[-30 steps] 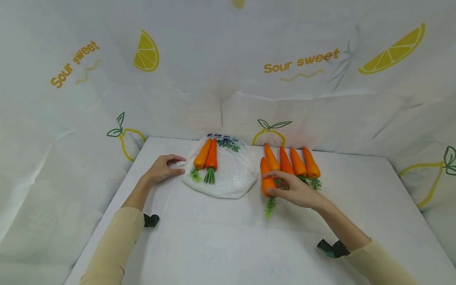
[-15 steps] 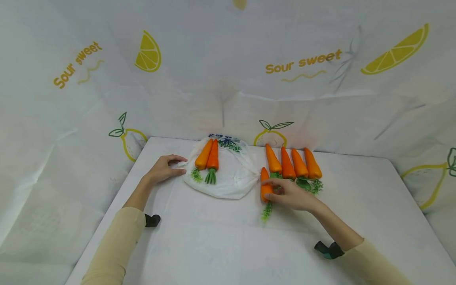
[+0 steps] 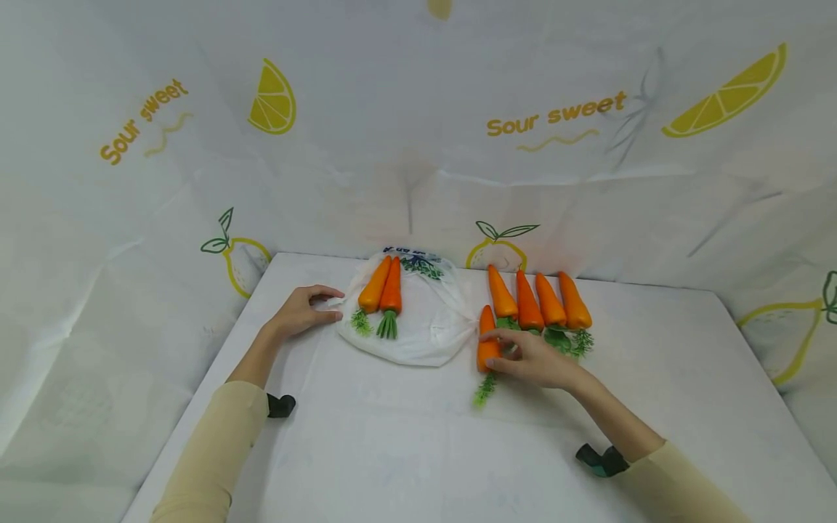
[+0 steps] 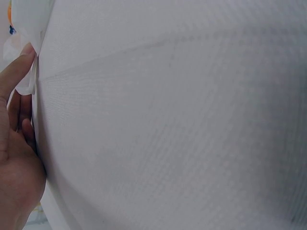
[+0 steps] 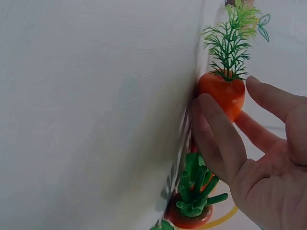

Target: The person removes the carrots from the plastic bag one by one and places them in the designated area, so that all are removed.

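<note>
In the head view my right hand (image 3: pixel 532 359) holds a carrot (image 3: pixel 486 320) between thumb and fingers at its wide end, right of the white plastic bag (image 3: pixel 425 334). Its feathery green top (image 5: pixel 230 52) points up in the right wrist view. My left hand (image 3: pixel 299 312) rests at the bag's left edge, thumb and index finger apart. In the left wrist view the thumb (image 4: pixel 21 64) touches the bag's thin edge (image 4: pixel 25 86). Two carrots, one lighter (image 3: pixel 373 288) and one redder (image 3: pixel 391 287), lie side by side on the bag.
To the right, several more carrots (image 3: pixel 530 309) lie in a row near the table's back edge, their tips pointing away. A white cloth (image 3: pixel 418 196) printed with lemons hangs behind the white table (image 3: pixel 392 450).
My right hand has drawn its carrot slightly toward me, away from the row, and the carrot's leafy end has swung left. My left hand and the two carrots on the bag stay put.
</note>
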`<state>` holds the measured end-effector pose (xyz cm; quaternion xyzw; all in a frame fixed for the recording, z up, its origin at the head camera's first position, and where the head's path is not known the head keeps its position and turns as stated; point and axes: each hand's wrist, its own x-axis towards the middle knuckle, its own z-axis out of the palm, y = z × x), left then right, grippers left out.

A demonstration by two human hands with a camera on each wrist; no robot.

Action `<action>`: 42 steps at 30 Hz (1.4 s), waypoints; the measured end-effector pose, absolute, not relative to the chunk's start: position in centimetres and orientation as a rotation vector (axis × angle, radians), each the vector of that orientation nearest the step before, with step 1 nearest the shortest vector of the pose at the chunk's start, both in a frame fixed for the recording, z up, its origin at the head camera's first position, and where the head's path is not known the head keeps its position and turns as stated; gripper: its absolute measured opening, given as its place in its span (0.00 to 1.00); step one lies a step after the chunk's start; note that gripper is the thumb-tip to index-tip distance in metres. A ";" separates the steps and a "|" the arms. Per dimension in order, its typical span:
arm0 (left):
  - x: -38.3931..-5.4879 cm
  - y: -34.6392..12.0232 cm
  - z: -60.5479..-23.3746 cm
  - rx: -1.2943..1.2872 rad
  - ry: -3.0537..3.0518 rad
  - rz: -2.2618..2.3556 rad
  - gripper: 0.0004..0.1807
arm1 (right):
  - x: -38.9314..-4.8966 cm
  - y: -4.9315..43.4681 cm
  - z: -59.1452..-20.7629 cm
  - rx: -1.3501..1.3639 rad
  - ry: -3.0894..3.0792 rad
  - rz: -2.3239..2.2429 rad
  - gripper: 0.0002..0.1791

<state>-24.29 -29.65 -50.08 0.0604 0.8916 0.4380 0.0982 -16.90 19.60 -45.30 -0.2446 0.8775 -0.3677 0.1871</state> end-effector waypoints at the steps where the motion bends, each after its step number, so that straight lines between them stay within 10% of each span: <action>1: -24.3 -29.6 -50.1 0.176 2.637 1.296 0.27 | -16.9 19.6 -45.2 -0.697 2.473 -1.032 0.24; 42: -24.3 -29.8 -50.1 0.209 2.637 1.315 0.26 | -20.6 15.9 -40.2 -0.789 2.611 -1.127 0.25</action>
